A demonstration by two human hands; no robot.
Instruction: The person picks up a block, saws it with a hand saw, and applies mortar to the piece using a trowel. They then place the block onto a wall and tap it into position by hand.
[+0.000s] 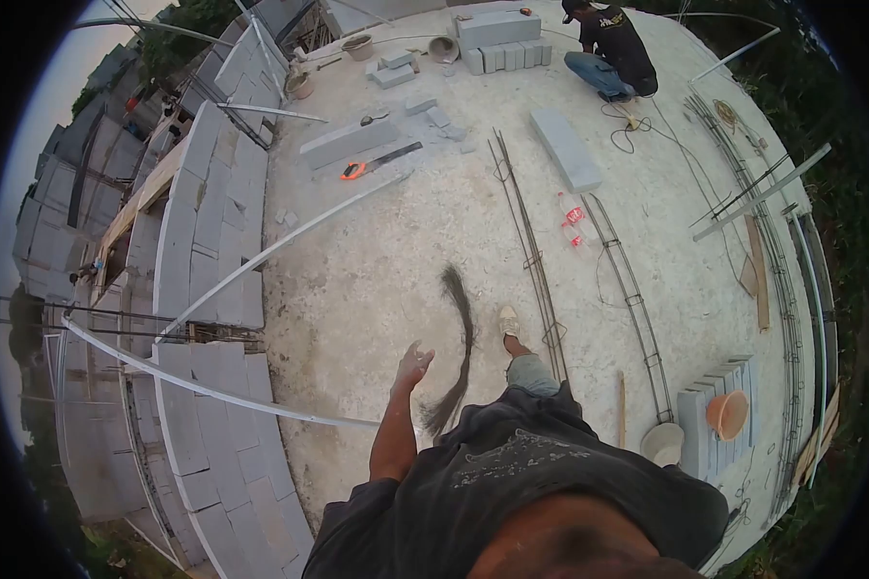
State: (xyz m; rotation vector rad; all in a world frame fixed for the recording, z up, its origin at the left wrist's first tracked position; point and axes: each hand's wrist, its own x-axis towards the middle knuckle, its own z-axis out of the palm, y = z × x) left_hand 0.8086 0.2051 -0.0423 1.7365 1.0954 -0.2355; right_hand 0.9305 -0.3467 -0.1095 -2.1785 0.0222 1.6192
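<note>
My left hand (415,365) hangs over the pale concrete floor (348,289), its fingers slightly apart and nothing in them. Just to its right, a long bundle of thin dark wire (466,338) lies curved on the floor, apart from the hand. My right hand does not show; the right arm is hidden behind the dark shirt. One light shoe (508,320) stands between the wire bundle and a long rebar cage (528,232).
A handsaw (381,161) and a long grey block (565,150) lie ahead. A person (616,48) crouches at the back right. Metal props (290,232) slant from the left block wall (208,222). Stacked blocks (695,420) with an orange bucket (728,415) stand at the right.
</note>
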